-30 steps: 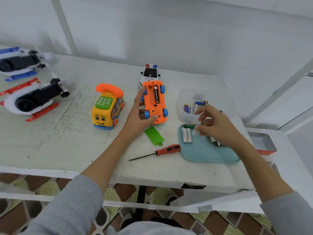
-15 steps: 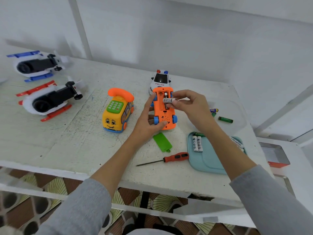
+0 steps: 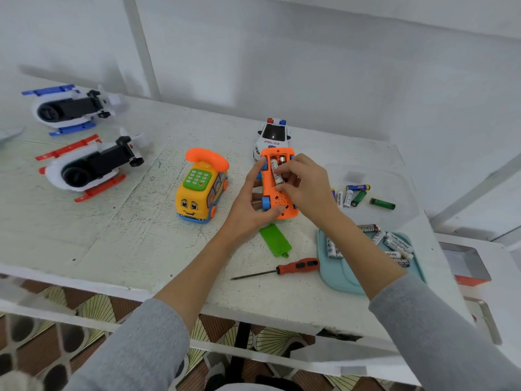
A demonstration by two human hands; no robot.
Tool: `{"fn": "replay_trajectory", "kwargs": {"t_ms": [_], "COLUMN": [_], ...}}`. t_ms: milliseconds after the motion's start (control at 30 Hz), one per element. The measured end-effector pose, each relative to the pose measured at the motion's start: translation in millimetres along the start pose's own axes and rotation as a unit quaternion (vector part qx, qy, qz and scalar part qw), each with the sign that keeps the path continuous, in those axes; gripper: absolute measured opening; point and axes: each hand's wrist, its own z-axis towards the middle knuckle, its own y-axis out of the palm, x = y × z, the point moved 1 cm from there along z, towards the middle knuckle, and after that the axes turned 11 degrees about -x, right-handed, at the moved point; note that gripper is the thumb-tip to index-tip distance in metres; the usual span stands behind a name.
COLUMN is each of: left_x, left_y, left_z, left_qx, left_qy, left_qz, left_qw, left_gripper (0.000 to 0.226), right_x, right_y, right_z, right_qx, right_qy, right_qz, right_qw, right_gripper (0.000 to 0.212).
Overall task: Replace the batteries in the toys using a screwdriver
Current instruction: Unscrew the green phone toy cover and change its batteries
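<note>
the right hand [image 3: 304,184] pinches a small, slick white battery [image 3: 276,174] by its sides into the light, rigid overturned orange toy car [image 3: 277,203], which the left hand [image 3: 251,206] grips by its edges.

Glossy plastic orange toy [image 3: 277,206] on a rough, scuffed white-painted table [image 3: 118,235].
</note>
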Motion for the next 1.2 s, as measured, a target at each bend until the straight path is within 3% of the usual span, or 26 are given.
{"fn": "replay_trajectory", "kwargs": {"t_ms": [1200], "left_x": [2], "left_y": [0], "left_z": [-1], "left_qx": [-0.009], "left_qy": [0.002], "left_qz": [0.018], "left_qw": [1.0], "left_gripper": [0.098], "right_x": [7], "right_y": [-1], "right_z": [9], "right_qx": [-0.045], "right_qy": [-0.04], "right_qz": [-0.061], "right_qw": [0.996], "right_gripper": [0.004]}}
